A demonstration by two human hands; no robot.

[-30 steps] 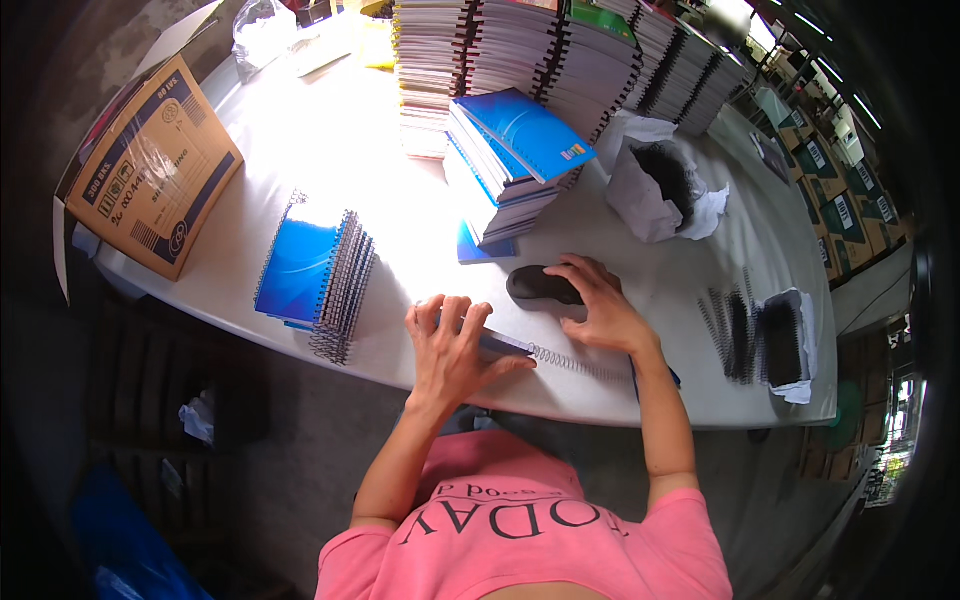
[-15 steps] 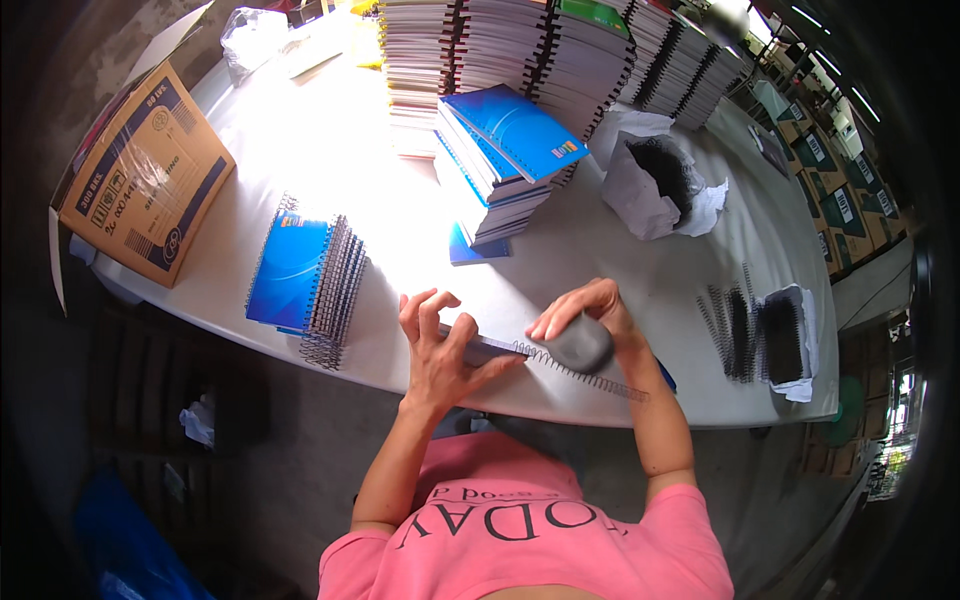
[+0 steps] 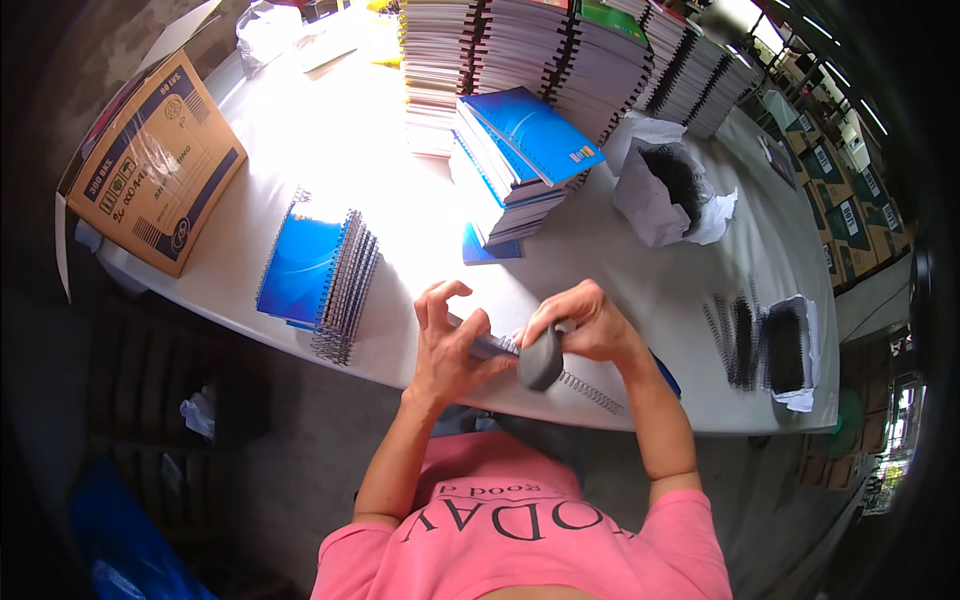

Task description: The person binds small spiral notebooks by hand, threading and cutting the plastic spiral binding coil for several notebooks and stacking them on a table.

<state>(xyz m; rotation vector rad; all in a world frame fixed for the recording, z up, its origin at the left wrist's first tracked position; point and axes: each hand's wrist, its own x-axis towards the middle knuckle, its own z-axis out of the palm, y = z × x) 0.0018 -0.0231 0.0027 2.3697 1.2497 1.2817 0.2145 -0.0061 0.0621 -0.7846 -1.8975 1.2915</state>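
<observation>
White table (image 3: 330, 150) runs diagonally thru the view, bent by the lens. Along its far edge, tall stacks of spiral notebooks (image 3: 560, 50), spines facing out, w/ a shorter, slightly fanned pile of blue-cover notebooks (image 3: 525, 150) leaning just in front. At the left end a brown cardboard carton (image 3: 155, 170) lies on its side, overhanging the table edge; its contents can't be seen from here. Near the front-left edge, a small batch of blue spiral-bound notebooks (image 3: 320, 275), coils toward the person. Right of the blue pile, a torn-open white paper bag (image 3: 665, 190) holds a mass of black stuff, prob. binding coils, tho the view's too small to be sure. Further right, loose black coils (image 3: 735, 340) lie on the table just beside an open white wrapper (image 3: 795, 350) w/ more black coils in it. At the near edge, centre, both hands work on one notebook (image 3: 590, 385) lying flat, its wire spiral along the front edge. Left hand (image 3: 450, 345) presses down on the notebook's left part, fingers spread and curled, thumb up, gripping nothing. Right hand (image 3: 590, 325) is closed around a dark grey oval tool (image 3: 541, 360), fingers wrapped over its top, tool's lower end touching the spiral. Person wears a pink shirt (image 3: 520, 530).
</observation>
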